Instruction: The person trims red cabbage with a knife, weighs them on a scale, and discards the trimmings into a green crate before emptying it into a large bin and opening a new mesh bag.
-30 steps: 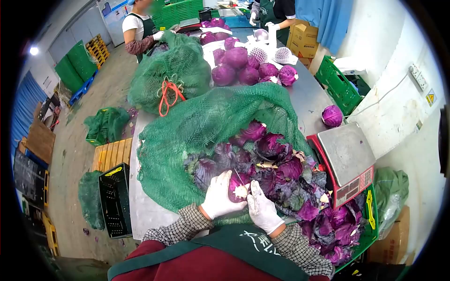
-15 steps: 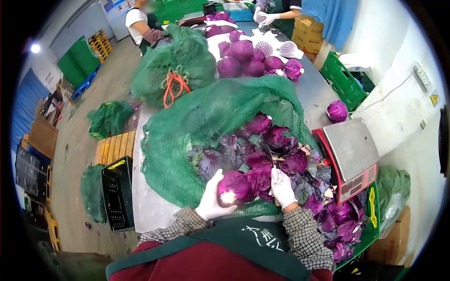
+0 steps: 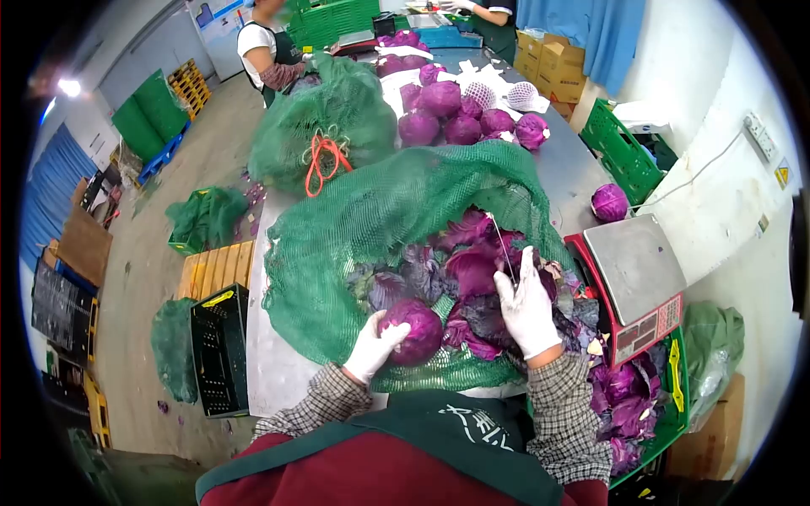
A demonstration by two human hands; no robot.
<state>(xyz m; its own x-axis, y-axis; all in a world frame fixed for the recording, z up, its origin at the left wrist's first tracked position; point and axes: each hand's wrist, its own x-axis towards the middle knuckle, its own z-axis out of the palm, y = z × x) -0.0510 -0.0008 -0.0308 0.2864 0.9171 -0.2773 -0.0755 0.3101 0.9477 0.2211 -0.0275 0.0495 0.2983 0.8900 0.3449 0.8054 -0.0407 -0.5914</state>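
My left hand (image 3: 371, 347), in a white glove, grips a round purple cabbage (image 3: 415, 334) from its left side. To its right, my gloved right hand (image 3: 530, 314) is raised above the loose leaves. A thin, bright blade of what looks like a knife (image 3: 501, 240) extends up and left from between its thumb and fingers; the handle is hidden. Purple leaves (image 3: 472, 268) lie beyond both hands in the open mouth of a green mesh bag (image 3: 337, 253) spread on the metal table (image 3: 278, 384).
A red scale (image 3: 633, 274) stands at right, above a green crate (image 3: 672, 422) of trimmed leaves. A single cabbage (image 3: 609, 202) sits behind it. Further back are a tied mesh bag (image 3: 325, 114), piled cabbages (image 3: 440, 99) and two people. A black crate (image 3: 221, 354) is at left.
The cabbage in my left hand has turned, and its pale stem end no longer faces me. My right hand has moved away from it, up and right, and the bright blade now shows.
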